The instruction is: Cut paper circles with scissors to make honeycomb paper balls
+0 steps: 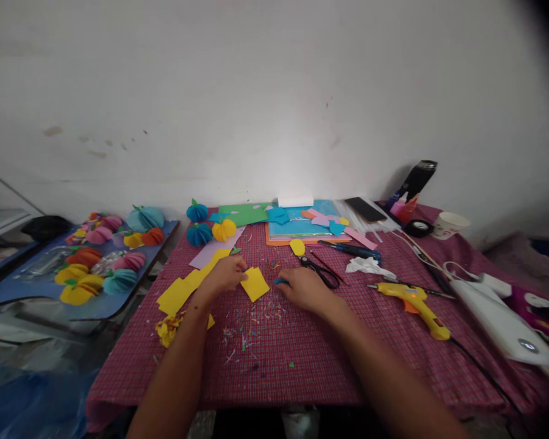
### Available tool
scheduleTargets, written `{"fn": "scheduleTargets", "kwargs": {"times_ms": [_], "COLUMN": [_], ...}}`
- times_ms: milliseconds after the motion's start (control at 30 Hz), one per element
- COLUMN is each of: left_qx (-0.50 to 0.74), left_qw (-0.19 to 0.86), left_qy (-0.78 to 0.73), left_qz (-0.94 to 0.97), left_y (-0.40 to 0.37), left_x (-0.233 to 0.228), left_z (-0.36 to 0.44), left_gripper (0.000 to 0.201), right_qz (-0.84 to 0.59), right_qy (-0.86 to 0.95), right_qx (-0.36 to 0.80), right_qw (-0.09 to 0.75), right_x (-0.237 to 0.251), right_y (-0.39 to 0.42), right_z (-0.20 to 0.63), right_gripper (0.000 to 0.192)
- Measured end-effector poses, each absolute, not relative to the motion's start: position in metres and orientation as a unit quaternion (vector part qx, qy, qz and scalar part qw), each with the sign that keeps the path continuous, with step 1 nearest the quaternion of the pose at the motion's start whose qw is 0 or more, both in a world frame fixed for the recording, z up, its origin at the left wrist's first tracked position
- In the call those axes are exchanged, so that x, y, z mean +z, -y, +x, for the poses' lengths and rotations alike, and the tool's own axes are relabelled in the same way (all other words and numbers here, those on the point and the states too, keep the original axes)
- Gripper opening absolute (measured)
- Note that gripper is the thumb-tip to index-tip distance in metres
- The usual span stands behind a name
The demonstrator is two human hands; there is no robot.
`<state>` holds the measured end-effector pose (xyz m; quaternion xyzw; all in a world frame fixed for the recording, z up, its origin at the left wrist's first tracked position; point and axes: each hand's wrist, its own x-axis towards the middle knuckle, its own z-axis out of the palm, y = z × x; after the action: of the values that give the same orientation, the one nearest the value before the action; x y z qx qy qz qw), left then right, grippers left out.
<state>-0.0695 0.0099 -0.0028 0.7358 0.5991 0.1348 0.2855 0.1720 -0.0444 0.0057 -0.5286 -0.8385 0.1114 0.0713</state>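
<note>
On the checked red cloth (274, 360), seen from the head camera, the left hand (226, 274) rests with fingers pinched on the near edge of a small yellow paper square (255, 283), which lies flat between the two hands. The right hand (304, 286) lies just beside it, fingers curled over a small blue object (280, 281); whether it is gripped or merely touched I cannot tell. The work looks to be at the stage of handling a cut yellow piece, and any next move would call for a steady hold on the thin sheet. Left of the left hand lie more yellow paper pieces (178, 294); just beyond the right hand sit black scissors (322, 272), and further right a yellow glue gun (414, 302), its cord trailing. Paper scraps (251, 326) litter the cloth nearer the body; folded paper balls (210, 228) stand well beyond.
</note>
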Motion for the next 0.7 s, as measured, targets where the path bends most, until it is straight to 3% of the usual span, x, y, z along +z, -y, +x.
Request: {"fn": "scheduleTargets", "kwargs": {"times_ms": [233, 433, 533, 700], "left_qx": [0.117, 0.140, 0.165, 0.295], "left_qw": [0.294, 0.216, 0.209, 0.368], "left_qy": [-0.597, -0.566, -0.554, -0.534], "left_qz": [0.737, 0.783, 0.789, 0.701], "left_y": [-0.008, -0.011, -0.012, -0.009], "left_x": [0.005, 0.004, 0.006, 0.011], "left_z": [-0.073, -0.081, -0.085, -0.076], "left_gripper": [0.016, 0.014, 0.013, 0.017], "right_qz": [-0.542, -0.552, -0.560, -0.586], "right_qy": [0.829, 0.817, 0.810, 0.771], "right_qx": [0.120, 0.141, 0.136, 0.124], "right_qw": [0.063, 0.089, 0.108, 0.214], "right_x": [-0.001, -0.004, -0.004, 0.002], "right_y": [0.041, 0.038, 0.037, 0.029], "right_z": [0.172, 0.174, 0.176, 0.185], "right_gripper": [0.023, 0.038, 0.030, 0.020]}}
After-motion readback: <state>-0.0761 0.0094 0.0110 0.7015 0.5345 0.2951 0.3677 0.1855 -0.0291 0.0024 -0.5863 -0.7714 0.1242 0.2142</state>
